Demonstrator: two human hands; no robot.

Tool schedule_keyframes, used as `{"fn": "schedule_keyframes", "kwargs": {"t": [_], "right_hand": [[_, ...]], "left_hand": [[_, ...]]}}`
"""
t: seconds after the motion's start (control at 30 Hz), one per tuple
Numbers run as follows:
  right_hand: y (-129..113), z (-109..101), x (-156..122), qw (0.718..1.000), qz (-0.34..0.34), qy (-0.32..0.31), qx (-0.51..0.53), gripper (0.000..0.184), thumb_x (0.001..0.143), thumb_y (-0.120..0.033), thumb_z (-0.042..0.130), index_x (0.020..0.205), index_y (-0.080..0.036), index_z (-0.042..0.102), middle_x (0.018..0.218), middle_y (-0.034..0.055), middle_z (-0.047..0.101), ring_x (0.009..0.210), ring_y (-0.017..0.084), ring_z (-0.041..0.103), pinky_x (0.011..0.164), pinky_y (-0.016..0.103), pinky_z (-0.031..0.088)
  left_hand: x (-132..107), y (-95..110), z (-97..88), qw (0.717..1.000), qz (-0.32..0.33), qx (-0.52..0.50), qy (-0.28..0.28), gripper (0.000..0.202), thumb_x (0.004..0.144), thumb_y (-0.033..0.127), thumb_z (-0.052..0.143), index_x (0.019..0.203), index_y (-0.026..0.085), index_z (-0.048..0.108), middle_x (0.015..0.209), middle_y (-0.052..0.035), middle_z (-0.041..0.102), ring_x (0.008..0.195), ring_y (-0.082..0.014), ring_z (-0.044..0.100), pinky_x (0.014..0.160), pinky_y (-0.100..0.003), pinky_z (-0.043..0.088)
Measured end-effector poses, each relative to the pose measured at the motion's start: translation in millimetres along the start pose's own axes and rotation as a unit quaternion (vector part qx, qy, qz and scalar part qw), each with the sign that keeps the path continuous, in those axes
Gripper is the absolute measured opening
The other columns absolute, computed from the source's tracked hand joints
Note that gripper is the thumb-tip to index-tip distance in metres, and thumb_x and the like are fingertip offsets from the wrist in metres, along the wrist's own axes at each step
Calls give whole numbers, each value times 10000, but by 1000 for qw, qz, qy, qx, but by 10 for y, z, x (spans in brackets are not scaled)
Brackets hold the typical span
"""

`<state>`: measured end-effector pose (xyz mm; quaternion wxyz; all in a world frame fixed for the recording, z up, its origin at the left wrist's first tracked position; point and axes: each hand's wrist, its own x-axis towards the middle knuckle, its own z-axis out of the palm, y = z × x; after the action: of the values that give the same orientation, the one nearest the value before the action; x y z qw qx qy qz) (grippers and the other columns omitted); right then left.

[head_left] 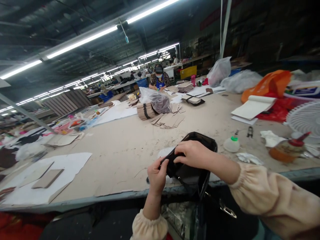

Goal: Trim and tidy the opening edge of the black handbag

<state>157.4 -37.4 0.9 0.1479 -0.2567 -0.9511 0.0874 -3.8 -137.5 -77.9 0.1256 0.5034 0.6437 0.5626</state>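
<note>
Hands: two, both mine, both on one black bag (197, 141)
Left hand (157, 176): fingers pinched on the bag's near rim
Right hand (193, 154): curled over the top of the same rim, gripping it
Bag: one, mouth open, at the near edge of the desk (120, 143); its lower part hangs past the edge toward me, with one metal clasp (226, 210) on a strap below

Desk, my right side:
- one white bottle (231, 144), green cap, upright
- one orange bottle (287, 150), red cap, tilted
- one black clip (250, 132)
- one crumpled white cloth (271, 137)
- one white fan grille (306, 117)
- one open pad (252, 107)
- one orange sack (271, 82)

Desk, middle:
- one banded stack of brown card (144, 111)
- one clear plastic sack (157, 100), leaning on the stack
- loose card pieces (168, 120) fanned out just beside it, too many to count

Desk, my left side:
- one large white sheet (72, 163)
- grey boards (47, 178) lying on the sheet, two as far as I can tell

Far end: one person (159, 78) seated at the desk, well apart from me
</note>
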Motion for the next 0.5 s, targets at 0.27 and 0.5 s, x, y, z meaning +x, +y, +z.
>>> {"fn": "schedule_keyframes", "kwargs": {"t": [0.27,0.5], "right_hand": [[98,-37,2,999,30,-3,-14,213,860,-352,556,772,-217,695,819,15,688,785,156,604,679,232,388],[61,-32,66,997,64,-8,-36,225,855,-359,548,786,-220,710,817,32,703,822,177,619,701,245,400]], "left_hand": [[20,17,10,1000,2,11,-2,190,785,301,616,849,161,727,789,-34,717,729,-174,647,687,-250,512],[23,1,7,1000,2,22,-8,213,791,323,612,865,153,717,786,-39,711,728,-174,641,680,-249,505]]}}
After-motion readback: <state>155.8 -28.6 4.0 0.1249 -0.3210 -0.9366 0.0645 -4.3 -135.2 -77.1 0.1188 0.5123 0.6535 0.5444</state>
